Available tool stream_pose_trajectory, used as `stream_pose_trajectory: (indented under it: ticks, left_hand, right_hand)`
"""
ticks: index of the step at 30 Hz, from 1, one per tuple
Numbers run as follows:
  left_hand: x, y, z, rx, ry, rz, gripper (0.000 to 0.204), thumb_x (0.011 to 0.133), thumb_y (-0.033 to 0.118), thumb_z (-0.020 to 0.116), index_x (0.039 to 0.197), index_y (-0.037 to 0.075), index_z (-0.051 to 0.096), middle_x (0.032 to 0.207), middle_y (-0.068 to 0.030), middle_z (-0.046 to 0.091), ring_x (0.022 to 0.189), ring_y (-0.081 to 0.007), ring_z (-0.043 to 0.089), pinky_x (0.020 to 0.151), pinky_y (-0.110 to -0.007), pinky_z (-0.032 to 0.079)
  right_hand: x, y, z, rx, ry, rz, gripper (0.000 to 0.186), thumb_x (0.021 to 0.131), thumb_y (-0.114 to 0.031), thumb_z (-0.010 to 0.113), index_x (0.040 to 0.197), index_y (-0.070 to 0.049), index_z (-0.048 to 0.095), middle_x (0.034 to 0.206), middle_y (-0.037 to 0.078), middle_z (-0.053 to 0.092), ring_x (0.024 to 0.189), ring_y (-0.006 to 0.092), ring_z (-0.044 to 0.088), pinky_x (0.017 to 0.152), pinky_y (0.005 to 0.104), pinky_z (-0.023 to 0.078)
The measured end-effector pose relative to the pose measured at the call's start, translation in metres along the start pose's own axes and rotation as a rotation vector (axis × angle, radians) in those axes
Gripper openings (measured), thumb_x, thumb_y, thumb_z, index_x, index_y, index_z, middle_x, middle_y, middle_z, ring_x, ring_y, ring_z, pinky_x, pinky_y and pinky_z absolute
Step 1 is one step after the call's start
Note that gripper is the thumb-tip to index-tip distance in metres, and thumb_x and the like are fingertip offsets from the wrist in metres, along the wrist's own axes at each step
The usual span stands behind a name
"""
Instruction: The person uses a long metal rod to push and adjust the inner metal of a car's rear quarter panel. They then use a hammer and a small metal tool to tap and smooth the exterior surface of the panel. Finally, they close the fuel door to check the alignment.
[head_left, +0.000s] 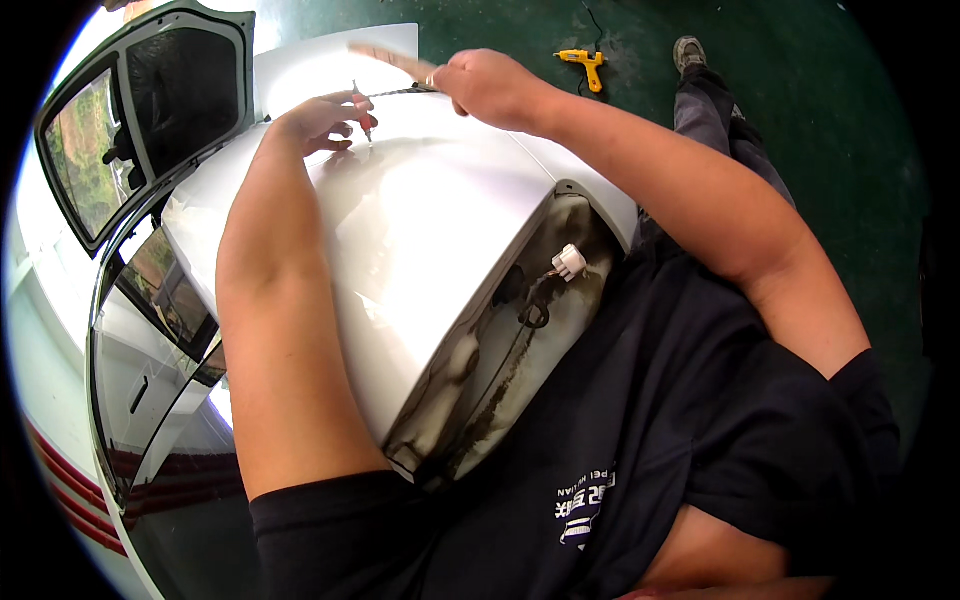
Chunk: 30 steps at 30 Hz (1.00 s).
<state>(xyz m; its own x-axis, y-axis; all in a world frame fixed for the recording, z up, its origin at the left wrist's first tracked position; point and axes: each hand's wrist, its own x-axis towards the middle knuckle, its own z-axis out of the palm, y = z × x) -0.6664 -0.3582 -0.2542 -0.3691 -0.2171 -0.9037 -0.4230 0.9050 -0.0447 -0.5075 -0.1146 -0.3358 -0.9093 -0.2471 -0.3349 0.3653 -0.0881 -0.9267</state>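
Note:
My left hand (322, 122) reaches over a glossy white car body panel (430, 230). Its fingers pinch a slim red pen-like tool with a dark upper end (362, 112), held nearly upright with its lower tip at the panel. To the right and a little higher, my right hand (488, 84) is closed round a tan, wooden-looking stick (392, 62). The stick points left over the panel toward the red tool, apart from it. Its far end is blurred, so its exact kind cannot be told.
Close to my body is an open lamp recess (500, 370) with a white plug connector (569, 262) on a wire. A raised dark-framed door with a window (180, 90) stands at far left. On the green floor lie a yellow glue gun (583, 68) and cord, near a shoe (689, 54) and trouser leg.

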Motion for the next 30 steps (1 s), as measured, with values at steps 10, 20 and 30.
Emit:
stream_pose_trajectory:
  ticks: [10,20,30]
  left_hand:
    - [-0.007,-0.001,-0.005,0.003,-0.043,-0.026,0.047,0.103,0.032,0.067,0.144,0.012,0.055,0.122,-0.0012,0.069,0.083,-0.0106,0.051,0.093,-0.034,0.054]
    - [-0.011,0.001,-0.006,-0.013,-0.070,-0.039,0.047,0.103,0.034,0.067,0.143,0.014,0.055,0.119,-0.0021,0.068,0.085,-0.0114,0.051,0.093,-0.034,0.052]
    - [0.001,0.012,0.014,0.082,0.007,-0.017,0.040,0.103,0.039,0.066,0.137,0.018,0.061,0.117,0.0023,0.069,0.084,-0.0095,0.048,0.078,-0.031,0.049]
  right_hand:
    - [-0.002,-0.006,0.009,0.128,0.050,-0.082,0.045,0.100,-0.040,0.052,0.102,0.003,0.064,0.084,0.012,0.068,0.080,0.0218,0.064,0.076,0.0373,0.052]
    - [-0.001,0.001,0.007,-0.016,-0.096,-0.036,0.046,0.100,-0.038,0.052,0.095,0.005,0.066,0.085,0.014,0.068,0.078,0.0232,0.063,0.073,0.0386,0.051]
    - [0.002,-0.001,0.006,0.165,0.257,-0.152,0.047,0.100,-0.040,0.053,0.108,0.005,0.064,0.086,0.014,0.069,0.080,0.0245,0.066,0.076,0.0385,0.053]
